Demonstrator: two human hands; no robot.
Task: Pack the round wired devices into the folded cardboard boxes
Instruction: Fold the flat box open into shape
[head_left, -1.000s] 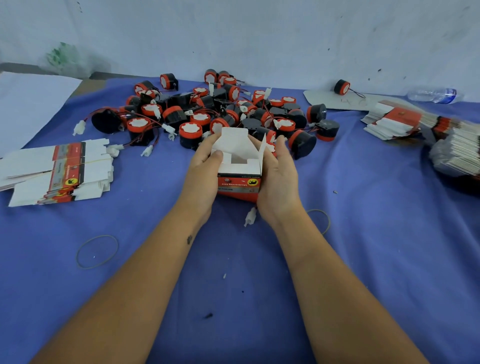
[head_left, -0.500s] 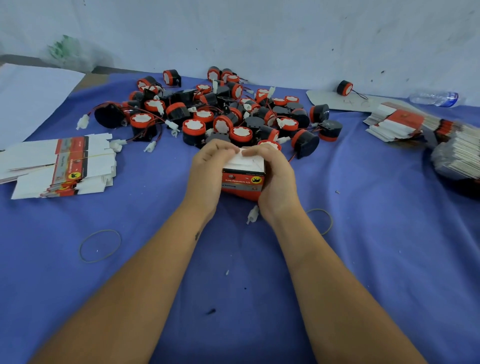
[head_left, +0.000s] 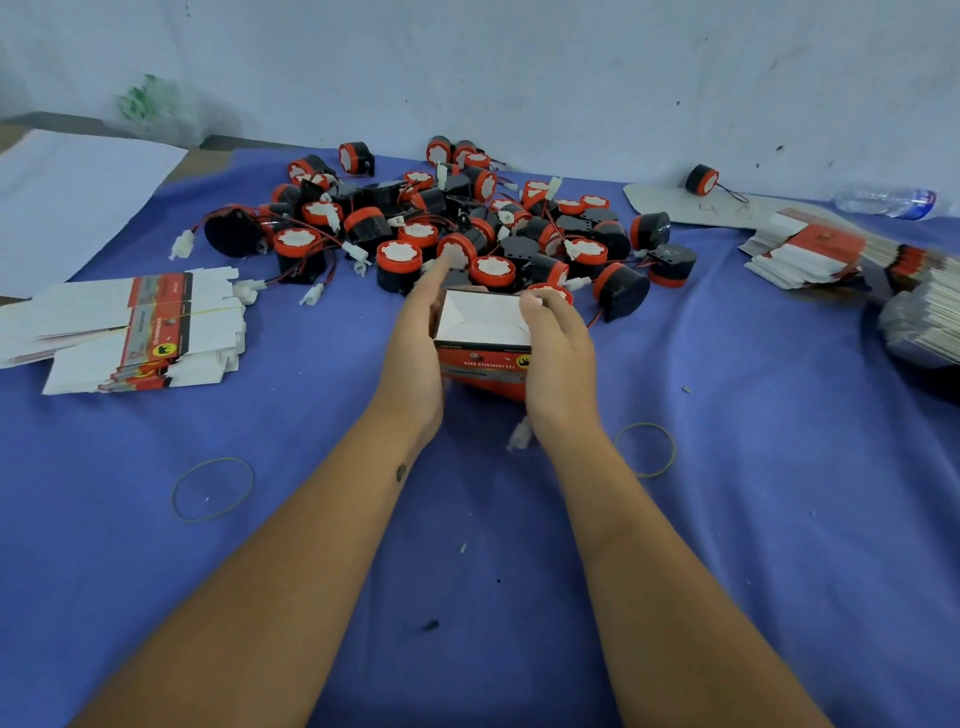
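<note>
A: Box (head_left: 483, 338) status?

B: sits on the blue cloth (head_left: 727, 519) right between both hands, white flaps folded over on top, red printed side facing the camera, tilted a bit toward it

A: hands?

B: right hand (head_left: 558, 353) wraps the box's right side, fingers curled over the top right corner. left hand (head_left: 423, 338) lies flat along the left side, fingers straight, index stretched forward past the far edge toward the pile

A: holding anything else?

B: no. only the box. can't tell if a device is inside, flaps cover it

A: where's the next device from there?

B: pile of round wired devices (head_left: 457, 228) is directly beyond the box, away from the body. closest red-capped ones are just behind the far edge, nearly touching the left fingertips

A: so which hand goes?

B: left, I'd say. it's nearer and already pointing into the pile; right has the box pinned

A: flat boxes?

B: bundle of flat boxes (head_left: 130, 327) well off to the left, another stack (head_left: 810, 249) far right. loose connector (head_left: 519, 434) lies under the right wrist
</note>
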